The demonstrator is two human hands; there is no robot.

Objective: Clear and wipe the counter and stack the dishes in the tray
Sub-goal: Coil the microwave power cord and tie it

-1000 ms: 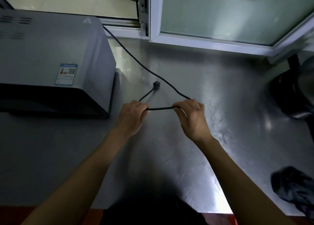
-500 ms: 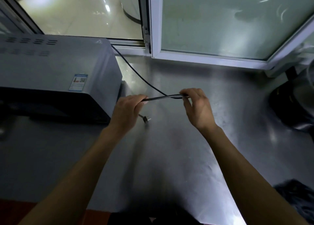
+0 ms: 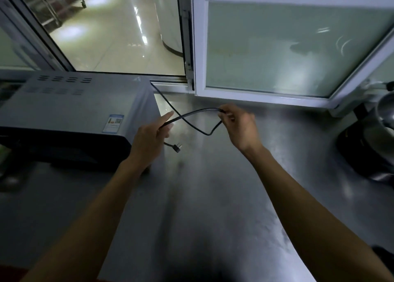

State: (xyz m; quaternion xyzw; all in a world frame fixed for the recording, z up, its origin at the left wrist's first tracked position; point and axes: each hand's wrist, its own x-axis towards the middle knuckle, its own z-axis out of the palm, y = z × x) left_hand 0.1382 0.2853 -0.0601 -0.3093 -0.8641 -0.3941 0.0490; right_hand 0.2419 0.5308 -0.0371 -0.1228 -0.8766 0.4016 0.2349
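A black power cord (image 3: 191, 113) runs from behind the grey microwave (image 3: 72, 113) out over the steel counter (image 3: 213, 185). My left hand (image 3: 150, 137) holds the cord near its plug end, index finger pointing out, and the plug (image 3: 177, 147) dangles just below it. My right hand (image 3: 237, 125) pinches a fold of the cord above the counter, and a loop hangs between the two hands.
A white-framed window (image 3: 277, 47) stands along the back edge, partly open on the left. A dark appliance with a metal pot (image 3: 377, 132) sits at the right edge. A dark cloth (image 3: 383, 258) lies at the lower right.
Both hands have lifted and drawn apart, so the cord now crosses itself in a loop. The plug hangs below my left hand. The view has tilted up toward the window.
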